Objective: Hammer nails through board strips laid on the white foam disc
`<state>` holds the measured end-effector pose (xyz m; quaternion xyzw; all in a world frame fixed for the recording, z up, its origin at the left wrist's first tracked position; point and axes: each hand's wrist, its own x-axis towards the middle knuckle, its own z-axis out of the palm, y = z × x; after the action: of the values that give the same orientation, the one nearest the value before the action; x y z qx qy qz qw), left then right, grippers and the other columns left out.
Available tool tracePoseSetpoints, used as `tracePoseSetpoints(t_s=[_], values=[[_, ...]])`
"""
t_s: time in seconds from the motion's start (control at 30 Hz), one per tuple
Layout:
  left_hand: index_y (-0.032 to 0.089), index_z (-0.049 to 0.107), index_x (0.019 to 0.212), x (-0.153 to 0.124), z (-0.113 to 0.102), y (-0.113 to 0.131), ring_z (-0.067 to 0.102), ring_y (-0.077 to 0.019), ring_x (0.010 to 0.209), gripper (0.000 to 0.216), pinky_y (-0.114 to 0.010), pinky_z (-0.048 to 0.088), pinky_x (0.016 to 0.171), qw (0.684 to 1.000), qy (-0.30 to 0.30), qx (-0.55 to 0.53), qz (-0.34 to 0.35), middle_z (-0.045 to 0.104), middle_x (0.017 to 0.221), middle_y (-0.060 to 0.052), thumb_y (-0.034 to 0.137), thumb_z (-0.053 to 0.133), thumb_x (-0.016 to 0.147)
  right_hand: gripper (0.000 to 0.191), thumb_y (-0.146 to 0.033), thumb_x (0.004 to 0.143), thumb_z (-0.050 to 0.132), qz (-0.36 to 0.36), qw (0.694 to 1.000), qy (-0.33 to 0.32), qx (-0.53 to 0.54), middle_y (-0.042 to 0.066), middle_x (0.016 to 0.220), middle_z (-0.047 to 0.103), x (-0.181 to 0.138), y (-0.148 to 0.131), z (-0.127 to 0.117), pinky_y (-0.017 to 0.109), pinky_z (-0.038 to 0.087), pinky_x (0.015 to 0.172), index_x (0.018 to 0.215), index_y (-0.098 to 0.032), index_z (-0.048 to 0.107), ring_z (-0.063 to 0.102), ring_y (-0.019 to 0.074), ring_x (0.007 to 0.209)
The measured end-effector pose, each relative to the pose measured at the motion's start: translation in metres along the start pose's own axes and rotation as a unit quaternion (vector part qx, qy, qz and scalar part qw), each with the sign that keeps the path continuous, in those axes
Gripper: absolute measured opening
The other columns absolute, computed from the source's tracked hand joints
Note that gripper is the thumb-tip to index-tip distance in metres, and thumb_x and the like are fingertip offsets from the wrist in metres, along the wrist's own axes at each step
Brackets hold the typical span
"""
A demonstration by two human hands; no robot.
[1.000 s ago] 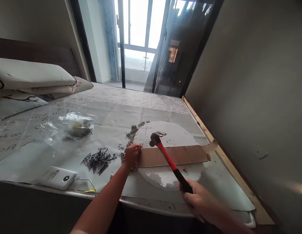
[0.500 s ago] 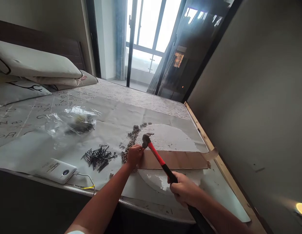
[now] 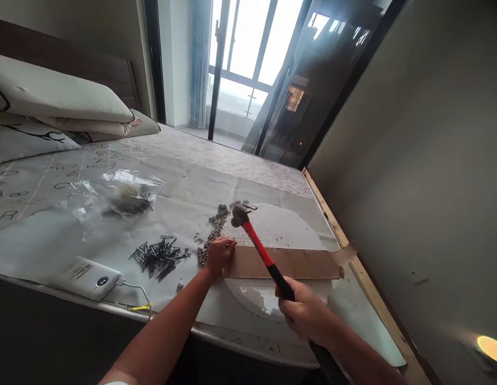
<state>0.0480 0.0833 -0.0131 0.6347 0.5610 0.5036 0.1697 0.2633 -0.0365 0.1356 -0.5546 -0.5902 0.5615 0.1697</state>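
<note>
Left hand (image 3: pixel 219 255): touching the nine o'clock end of the cardboard (image 3: pixel 300 262); fingers sitting close together, whether gripping anything, cannot tell. Hammer (image 3: pixel 259 245): its head hovering at twelve o'clock from those fingers; a skewed blow could be catching them. Cardboard: lying at five o'clock, possibly sliding if lightly pressed. Right hand (image 3: pixel 307 309): gripping the handle, five o'clock.

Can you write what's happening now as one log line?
left hand: at cardboard, left end | right hand: grips hammer, head raised | nails: piled on sheet
</note>
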Motion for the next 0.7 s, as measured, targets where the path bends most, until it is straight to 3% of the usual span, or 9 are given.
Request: tracePoseSetpoints(t_s=[0.07,0.23,0.4,0.6,0.7], values=[[0.021,0.068,0.067,0.000,0.000,0.000,0.061,-0.0183,0.076,0.025,-0.029,0.045,0.073,1.000,-0.002,0.007,0.002,0.069,0.077,-0.006,0.035,0.052,0.080,0.016,-0.011,0.064,0.043,-0.019,1.000,0.003,0.005,-0.011,0.047,0.031,0.000,-0.001,0.000,0.017,0.023,0.033,0.074,-0.022,0.038,0.029,0.0042,0.034],[0.021,0.067,0.065,0.000,0.001,-0.002,0.061,-0.0190,0.076,0.023,-0.030,0.045,0.072,1.000,0.004,0.022,0.012,0.069,0.075,-0.006,0.032,0.053,0.080,0.018,-0.008,0.060,0.041,0.032,0.999,-0.008,-0.016,-0.011,0.044,0.030,0.010,0.016,0.007,0.017,0.021,0.032,0.072,-0.021,0.039,0.028,0.0042,0.031],[0.021,0.067,0.066,0.000,0.001,-0.001,0.061,-0.0181,0.079,0.023,-0.029,0.046,0.076,0.999,0.007,-0.001,0.032,0.069,0.076,-0.005,0.032,0.053,0.081,0.015,-0.011,0.063,0.042,-0.036,0.999,0.000,0.022,-0.011,0.046,0.030,0.008,0.015,0.006,0.017,0.022,0.032,0.074,-0.022,0.039,0.026,0.0039,0.032],[0.023,0.069,0.068,0.000,0.001,-0.003,0.062,-0.0189,0.087,0.020,-0.031,0.046,0.083,1.000,0.000,-0.010,0.023,0.071,0.082,-0.005,0.030,0.054,0.079,0.017,-0.011,0.058,0.041,0.021,1.000,-0.002,0.016,-0.012,0.043,0.030,0.018,0.025,0.011,0.017,0.019,0.030,0.072,-0.021,0.038,0.026,0.0040,0.030],[0.022,0.071,0.070,-0.001,0.001,-0.004,0.062,-0.0196,0.092,0.019,-0.034,0.046,0.088,1.000,-0.007,-0.023,0.018,0.071,0.089,-0.005,0.028,0.054,0.078,0.018,-0.012,0.058,0.040,0.009,1.000,0.001,0.027,-0.012,0.042,0.029,0.019,0.024,0.010,0.017,0.019,0.029,0.073,-0.022,0.038,0.026,0.0045,0.029]])
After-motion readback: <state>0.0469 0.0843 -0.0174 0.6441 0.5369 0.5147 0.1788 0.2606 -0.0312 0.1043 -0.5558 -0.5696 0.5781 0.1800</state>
